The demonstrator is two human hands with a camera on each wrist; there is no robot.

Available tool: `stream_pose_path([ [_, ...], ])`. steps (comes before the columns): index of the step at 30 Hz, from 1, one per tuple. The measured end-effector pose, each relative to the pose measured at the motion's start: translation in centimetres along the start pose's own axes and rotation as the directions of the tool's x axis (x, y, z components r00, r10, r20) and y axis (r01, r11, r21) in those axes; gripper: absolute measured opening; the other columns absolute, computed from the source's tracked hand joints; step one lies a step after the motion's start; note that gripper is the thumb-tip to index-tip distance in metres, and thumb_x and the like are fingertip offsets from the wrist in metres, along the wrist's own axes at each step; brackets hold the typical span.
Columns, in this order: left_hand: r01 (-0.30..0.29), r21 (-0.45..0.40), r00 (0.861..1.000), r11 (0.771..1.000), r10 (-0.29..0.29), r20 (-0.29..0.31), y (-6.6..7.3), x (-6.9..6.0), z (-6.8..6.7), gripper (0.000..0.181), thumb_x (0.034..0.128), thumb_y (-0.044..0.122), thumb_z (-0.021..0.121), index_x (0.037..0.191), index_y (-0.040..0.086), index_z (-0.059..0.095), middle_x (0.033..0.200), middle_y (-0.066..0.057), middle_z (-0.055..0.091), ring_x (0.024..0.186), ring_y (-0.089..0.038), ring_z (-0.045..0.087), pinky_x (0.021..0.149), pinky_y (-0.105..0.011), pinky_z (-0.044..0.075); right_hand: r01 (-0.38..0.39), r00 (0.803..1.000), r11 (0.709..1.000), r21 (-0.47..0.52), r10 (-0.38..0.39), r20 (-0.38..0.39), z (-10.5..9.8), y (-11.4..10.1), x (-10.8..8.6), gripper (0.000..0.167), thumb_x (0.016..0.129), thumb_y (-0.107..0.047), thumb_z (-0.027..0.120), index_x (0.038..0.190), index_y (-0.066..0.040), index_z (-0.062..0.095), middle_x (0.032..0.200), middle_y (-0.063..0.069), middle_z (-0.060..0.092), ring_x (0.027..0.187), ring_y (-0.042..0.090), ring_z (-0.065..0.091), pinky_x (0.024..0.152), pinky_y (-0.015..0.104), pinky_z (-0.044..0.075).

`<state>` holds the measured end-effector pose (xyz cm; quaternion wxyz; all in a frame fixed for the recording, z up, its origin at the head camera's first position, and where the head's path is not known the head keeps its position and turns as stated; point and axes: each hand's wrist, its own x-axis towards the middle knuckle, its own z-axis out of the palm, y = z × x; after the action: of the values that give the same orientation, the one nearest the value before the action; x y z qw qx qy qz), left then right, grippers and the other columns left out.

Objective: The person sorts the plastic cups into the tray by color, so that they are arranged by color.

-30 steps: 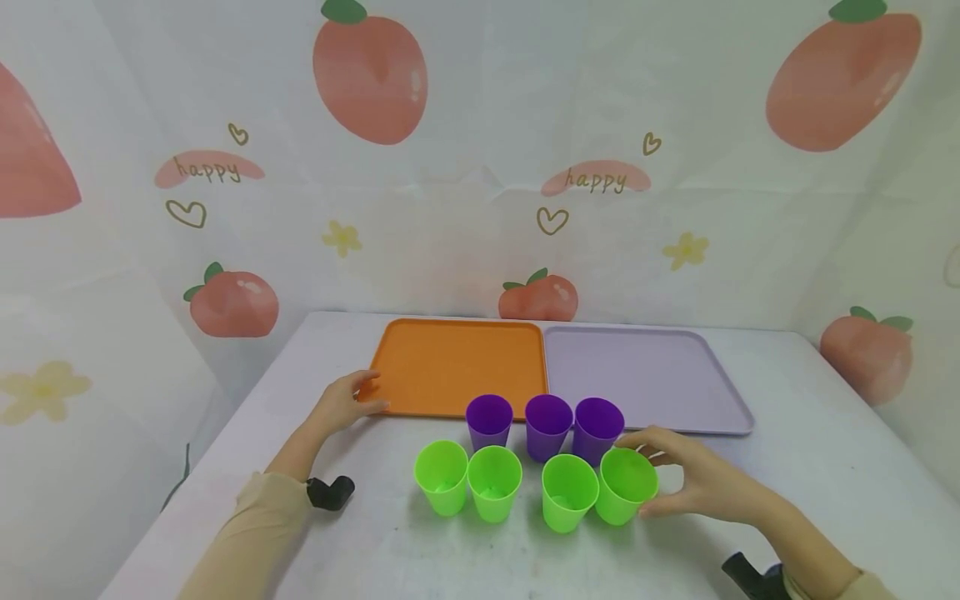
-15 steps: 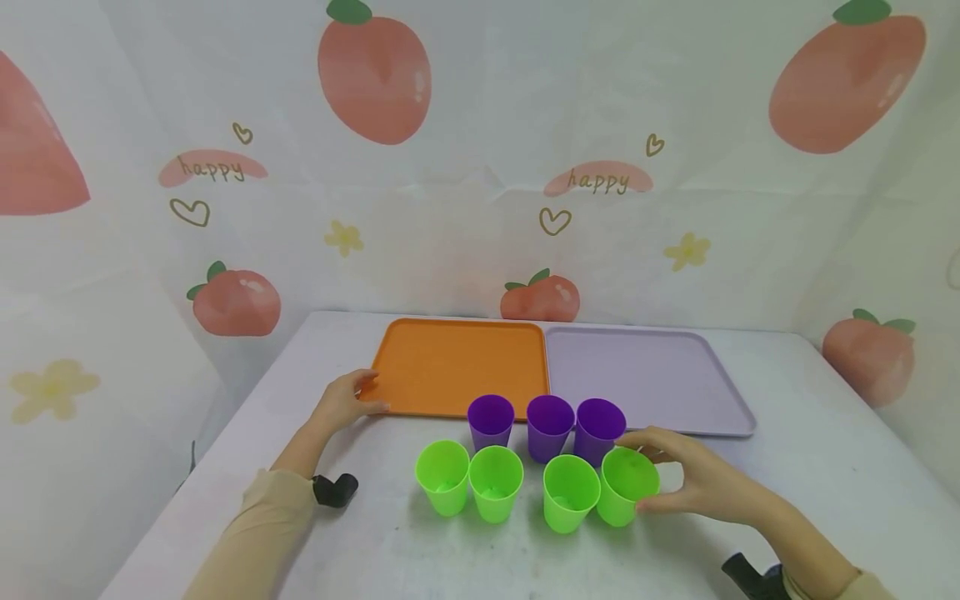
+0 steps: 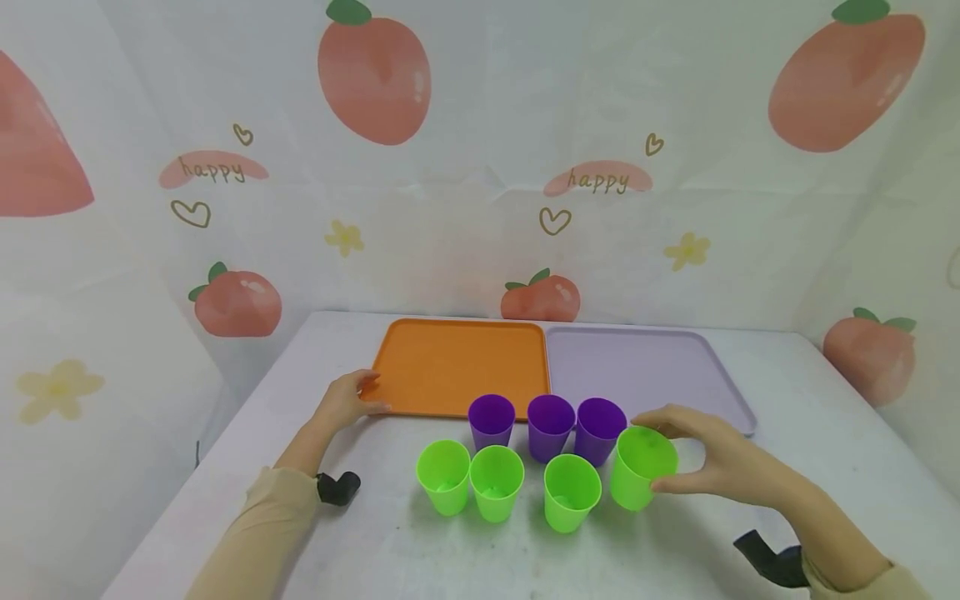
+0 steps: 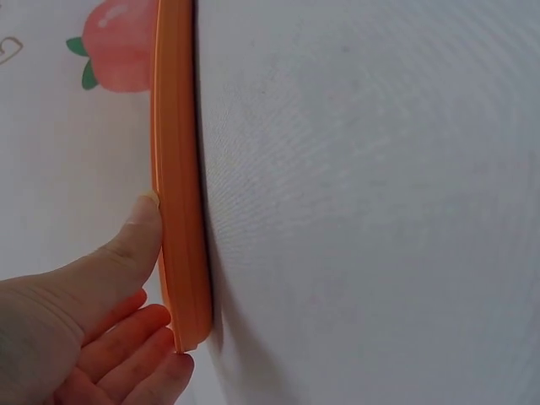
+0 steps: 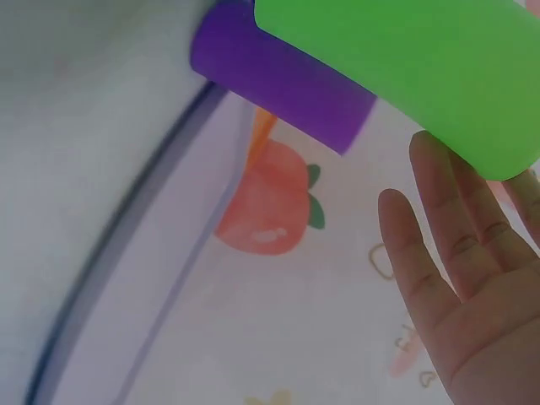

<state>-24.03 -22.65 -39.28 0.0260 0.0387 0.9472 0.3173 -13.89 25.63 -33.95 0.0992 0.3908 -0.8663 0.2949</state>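
In the head view, my right hand (image 3: 720, 458) grips a bright green cup (image 3: 637, 490) between thumb and fingers. That cup appears raised slightly off the table, right of the other cups. The right wrist view has the green cup (image 5: 413, 76) above the fingers, with a purple cup (image 5: 283, 76) beyond it. My left hand (image 3: 347, 402) touches the near left corner of an orange tray (image 3: 457, 367). In the left wrist view its thumb (image 4: 135, 240) lies against the orange tray's rim (image 4: 181, 186), and the relaxed fingers are at the corner.
Several more green cups (image 3: 497, 492) stand upright in the front row. Three purple cups (image 3: 550, 437) stand behind them, near the trays. A pale lilac tray (image 3: 637, 367) adjoins the orange one on the white table (image 3: 420, 558). Behind hangs a fruit-print cloth (image 3: 450, 200).
My right hand has moved the green cup slightly up and to the right, away from its neighbouring green cup. The left hand has stayed at the orange tray's corner.
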Motion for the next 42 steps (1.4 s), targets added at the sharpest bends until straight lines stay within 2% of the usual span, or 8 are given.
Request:
stream_pose_path([
  [7, -0.007, 0.006, 1.000, 1.000, 0.007, -0.004, -0.1, 0.1, 0.1, 0.067, 0.0762, 0.017, 0.076, 0.130, -0.010, 0.046, 0.128, -0.027, 0.055, 0.124, -0.044, 0.045, 0.106, -0.054, 0.037, 0.021, 1.000, 0.999, -0.034, -0.021, -0.016, -1.6, -0.4, 0.7, 0.062, 0.064, -0.019, 0.085, 0.119, -0.012, 0.057, 0.110, -0.008, 0.064, 0.100, -0.004, 0.059, 0.087, 0.008, 0.047],
  [16, 0.005, 0.000, 1.000, 1.000, -0.005, -0.001, -0.1, 0.2, 0.2, 0.069, 0.0757, 0.017, 0.076, 0.131, -0.010, 0.044, 0.128, -0.027, 0.054, 0.124, -0.044, 0.045, 0.107, -0.053, 0.037, -0.008, 1.000, 0.996, -0.089, 0.007, -0.017, -3.2, -1.1, 1.8, 0.061, 0.065, -0.021, 0.084, 0.120, -0.013, 0.057, 0.111, -0.009, 0.063, 0.101, -0.004, 0.058, 0.087, 0.006, 0.045],
  [25, -0.025, 0.017, 1.000, 1.000, 0.025, -0.004, 0.1, 0.2, 0.0, 0.068, 0.0757, 0.017, 0.076, 0.130, -0.011, 0.045, 0.127, -0.028, 0.055, 0.123, -0.044, 0.046, 0.106, -0.053, 0.037, 0.036, 0.998, 0.994, -0.104, -0.041, -0.045, -3.9, -1.0, 3.1, 0.063, 0.062, -0.016, 0.086, 0.118, -0.008, 0.059, 0.110, -0.005, 0.064, 0.101, -0.006, 0.056, 0.089, 0.000, 0.040],
  [35, -0.019, 0.029, 1.000, 0.999, 0.019, -0.011, 0.2, 0.1, 0.0, 0.068, 0.0748, 0.016, 0.077, 0.129, -0.011, 0.046, 0.127, -0.027, 0.055, 0.122, -0.044, 0.047, 0.105, -0.053, 0.038, 0.082, 0.994, 0.985, -0.149, -0.091, -0.055, -4.4, -1.2, 4.9, 0.066, 0.059, -0.018, 0.087, 0.118, -0.006, 0.060, 0.108, 0.000, 0.066, 0.098, -0.001, 0.059, 0.087, 0.004, 0.044],
  [42, -0.021, 0.042, 1.000, 0.999, 0.022, -0.011, 0.3, 0.1, 0.0, 0.067, 0.0748, 0.017, 0.077, 0.128, -0.011, 0.046, 0.127, -0.027, 0.055, 0.121, -0.044, 0.047, 0.105, -0.053, 0.039, 0.074, 0.996, 0.984, -0.163, -0.082, -0.047, -4.5, -1.3, 6.1, 0.065, 0.061, -0.018, 0.087, 0.119, -0.007, 0.060, 0.108, 0.000, 0.067, 0.095, 0.003, 0.061, 0.084, 0.010, 0.049],
])
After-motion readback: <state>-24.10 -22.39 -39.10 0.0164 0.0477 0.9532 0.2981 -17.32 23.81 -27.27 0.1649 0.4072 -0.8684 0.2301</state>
